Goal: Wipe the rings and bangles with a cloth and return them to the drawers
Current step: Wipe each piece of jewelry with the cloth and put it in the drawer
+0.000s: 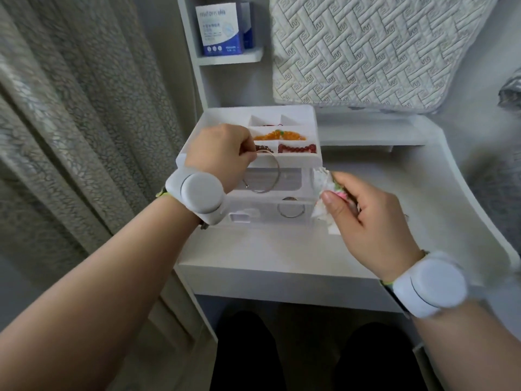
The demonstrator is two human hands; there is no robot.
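Note:
A clear jewellery box (304, 167) with drawers stands on a small white table (253, 258). Its top tray holds orange beads (277, 135) and dark red bead bracelets (296, 148) in separate compartments. My left hand (222, 150) pinches a thin silver bangle (267, 176), which hangs in front of the box's upper drawer. My right hand (366, 218) grips a crumpled white cloth (321, 190) just right of the box. Another silver bangle (291, 210) shows through the lower drawer front.
A grey curtain (84, 122) hangs on the left. A blue and white carton (221, 29) stands on a shelf behind the box. A quilted pillow (380, 49) lies at the back right. My dark-clothed knees (310, 356) are under the table's front edge.

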